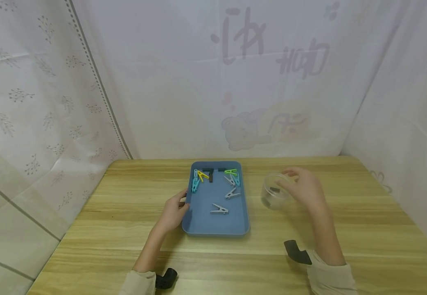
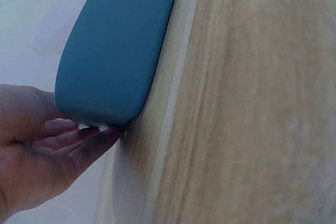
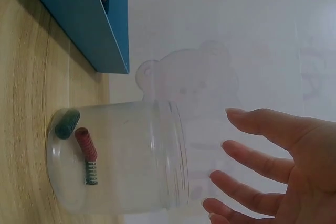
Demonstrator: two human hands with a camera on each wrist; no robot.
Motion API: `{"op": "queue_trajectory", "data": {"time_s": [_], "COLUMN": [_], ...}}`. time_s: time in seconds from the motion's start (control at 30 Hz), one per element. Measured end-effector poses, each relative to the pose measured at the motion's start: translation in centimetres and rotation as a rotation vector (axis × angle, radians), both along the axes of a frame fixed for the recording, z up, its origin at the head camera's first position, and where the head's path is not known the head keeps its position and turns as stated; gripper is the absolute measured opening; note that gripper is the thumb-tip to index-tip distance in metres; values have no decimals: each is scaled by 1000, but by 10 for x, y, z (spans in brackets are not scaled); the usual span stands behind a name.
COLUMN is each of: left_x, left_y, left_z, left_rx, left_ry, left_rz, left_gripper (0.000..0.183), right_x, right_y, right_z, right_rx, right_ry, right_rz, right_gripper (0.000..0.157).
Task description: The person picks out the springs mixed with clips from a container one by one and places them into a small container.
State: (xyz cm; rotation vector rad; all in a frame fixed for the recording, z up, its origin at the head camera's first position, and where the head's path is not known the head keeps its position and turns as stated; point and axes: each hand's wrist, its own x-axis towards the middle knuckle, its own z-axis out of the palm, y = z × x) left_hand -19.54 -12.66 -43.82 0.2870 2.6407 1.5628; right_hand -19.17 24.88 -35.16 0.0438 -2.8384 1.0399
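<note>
My left hand [image 1: 174,212] touches the left wall of a blue tray [image 1: 213,227], its fingers stretched along the outside. In the left wrist view, fingertips [image 2: 113,135] reach the tray's lower edge. Several plastic clips lie inside, among them a yellow clip [image 1: 202,176], a green clip [image 1: 231,172] and a grey clip [image 1: 219,209]. My right hand [image 1: 303,188] is over the mouth of a clear jar [image 3: 126,150], fingers spread and holding nothing. Inside the jar are a green ribbed piece [image 3: 67,124], a red ribbed piece [image 3: 86,144] and a dark green one.
Dark small pieces [image 1: 208,170] lie at the tray's far end. The wooden table [image 1: 132,196] meets a printed white curtain [image 1: 169,90] at the back, with more curtain on both sides. A black curved attachment [image 1: 297,253] sits at the right wrist, another [image 1: 167,279] at the left.
</note>
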Motion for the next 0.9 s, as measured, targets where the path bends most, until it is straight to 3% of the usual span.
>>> {"op": "queue_trajectory", "data": {"time_s": [0.43, 0.9], "left_x": [0, 0], "left_y": [-1, 0], "left_z": [0, 0], "left_rx": [-5, 3], "left_ry": [-5, 4], "left_rz": [2, -1], "left_gripper": [55, 53], "right_x": [1, -4], "right_y": [-24, -46], "right_z": [5, 9], "right_rx": [-95, -35], "right_ry": [-9, 15], "right_rz": [10, 42], "right_gripper": [47, 48]}}
